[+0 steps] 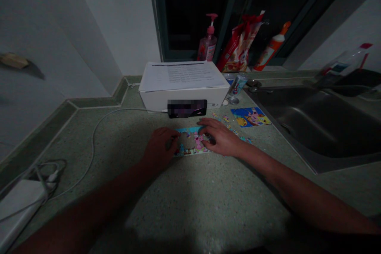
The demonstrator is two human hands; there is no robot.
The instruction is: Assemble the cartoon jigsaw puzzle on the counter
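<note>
A small colourful jigsaw puzzle (190, 143) lies flat on the green speckled counter (190, 198), partly filled, with a bare patch in its middle. My left hand (159, 147) rests on the puzzle's left edge with fingers curled. My right hand (218, 137) lies over the puzzle's right side, fingers stretched and pressing down on the pieces. Loose puzzle pieces (226, 120) are scattered just beyond my right hand. A cartoon picture card (250, 116) lies further right.
A white box (184, 85) topped with printed paper stands behind the puzzle. A steel sink (321, 127) is at right. A drink can (238, 84), pink soap pump (208, 43), snack bag (239, 45) and orange bottle (272, 47) stand by the window. A cable (95, 139) runs left.
</note>
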